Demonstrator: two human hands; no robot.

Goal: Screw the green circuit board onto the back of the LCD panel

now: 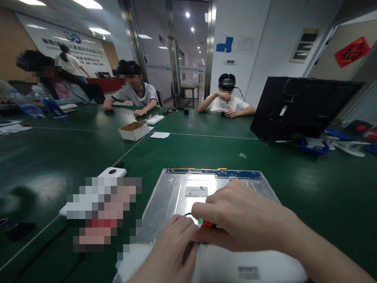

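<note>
A silver flat panel (165, 204), which looks like the back of a display, lies before me with a blue circuit board strip (238, 174) along its far edge. Over its near part, my right hand (235, 212) bends its fingers around a small red-and-green part (207, 224), mostly hidden beneath them. My left hand (176, 243) meets it from the left, fingers closed; what they pinch is hidden. A short dark wire shows by the left fingertips. Nearer to me, a whitish sheet or cover (250, 259) extends under both wrists.
A white power bank (112, 177) and a blurred-out item lie left. Farther off are an open cardboard box (134, 131), white paper (160, 135), and a black monitor-like panel (303, 106) with a blue tray (314, 145) beside it. Several people sit across the green table (200, 151).
</note>
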